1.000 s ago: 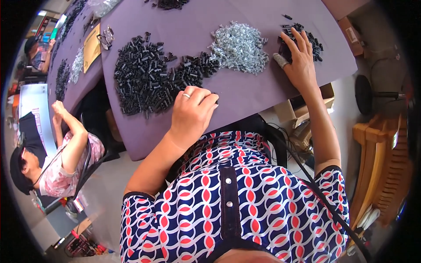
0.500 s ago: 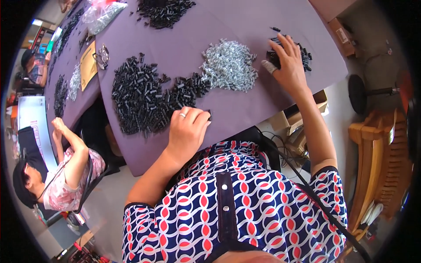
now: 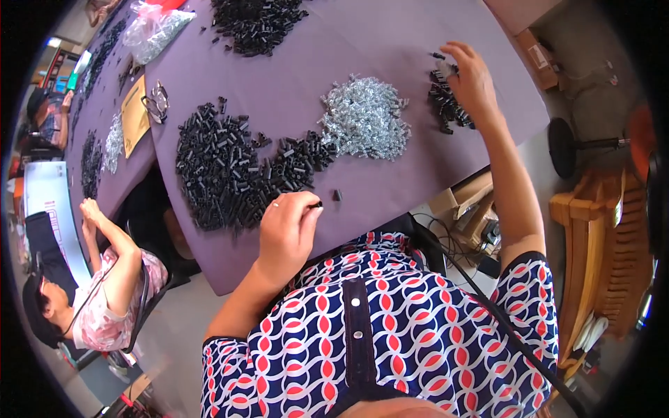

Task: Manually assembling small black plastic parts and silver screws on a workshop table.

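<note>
My left hand [image 3: 288, 230] pinches a small black cylindrical piece [image 3: 318, 205] between thumb and fingertips, just above the table's near edge. A single loose black piece [image 3: 337, 195] lies beside it. Left of that spreads a large pile of short black tubular pieces [image 3: 216, 167]. Next to this pile, and touching it, sits a heap of small clear or silvery pieces [image 3: 366, 117]. At the right, my right hand [image 3: 475, 82] arches over a smaller group of black pieces [image 3: 442, 101], its thumb and forefinger apart. The thumb carries a pale wrap, and its tip is partly hidden.
Another black pile [image 3: 254, 24] lies at the far side of the purple-grey table [image 3: 390, 35]. Eyeglasses [image 3: 157, 103], a yellow envelope [image 3: 135, 115] and a clear bag [image 3: 157, 35] are to the left. A co-worker [image 3: 111, 279] sits at left; cardboard boxes [image 3: 463, 198] stand below the table.
My left hand has come away from the black pile's edge and now shows a black piece in its pinch. My right hand has turned, its fingers drawing closer together over the small group.
</note>
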Action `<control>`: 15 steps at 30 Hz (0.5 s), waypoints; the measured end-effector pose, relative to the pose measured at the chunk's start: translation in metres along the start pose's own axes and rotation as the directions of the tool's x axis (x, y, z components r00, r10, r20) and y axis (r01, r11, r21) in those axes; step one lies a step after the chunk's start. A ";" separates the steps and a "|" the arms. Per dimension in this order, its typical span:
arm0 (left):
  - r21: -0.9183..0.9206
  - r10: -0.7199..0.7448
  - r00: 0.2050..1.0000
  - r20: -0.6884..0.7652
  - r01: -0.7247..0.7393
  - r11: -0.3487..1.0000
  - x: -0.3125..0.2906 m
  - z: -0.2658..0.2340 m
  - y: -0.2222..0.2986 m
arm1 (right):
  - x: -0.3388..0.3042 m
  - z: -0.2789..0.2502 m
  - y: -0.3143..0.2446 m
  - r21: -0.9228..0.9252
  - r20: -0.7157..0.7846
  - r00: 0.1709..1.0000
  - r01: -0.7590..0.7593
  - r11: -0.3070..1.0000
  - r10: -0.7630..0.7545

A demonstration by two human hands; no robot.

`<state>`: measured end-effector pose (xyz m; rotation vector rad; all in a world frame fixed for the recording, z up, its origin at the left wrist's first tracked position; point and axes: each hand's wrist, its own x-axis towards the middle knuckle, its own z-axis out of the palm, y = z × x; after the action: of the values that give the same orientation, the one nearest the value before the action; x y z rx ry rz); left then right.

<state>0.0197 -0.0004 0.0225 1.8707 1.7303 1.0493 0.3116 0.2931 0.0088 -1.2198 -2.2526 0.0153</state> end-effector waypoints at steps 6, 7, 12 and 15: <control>-0.600 -0.415 0.901 0.128 0.403 0.691 -0.012 -0.015 0.008 | 0.027 0.022 0.026 -0.170 0.184 0.979 -0.059 0.984 0.091; -0.591 -0.421 0.897 0.133 0.413 0.693 -0.015 -0.016 0.008 | 0.027 0.023 0.025 -0.191 0.214 0.969 -0.083 0.978 0.124; -0.568 -0.448 0.877 0.173 0.460 0.683 -0.025 -0.018 0.004 | 0.015 0.016 0.025 -0.125 0.233 0.967 -0.073 0.989 0.101; -0.540 -0.430 0.885 0.178 0.454 0.709 -0.023 -0.012 0.003 | 0.004 0.001 0.018 -0.021 0.154 0.987 -0.039 0.999 0.042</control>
<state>0.0134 -0.0256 0.0262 1.0225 1.4999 1.1477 0.3239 0.3069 0.0049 -1.3140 -2.3640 0.1090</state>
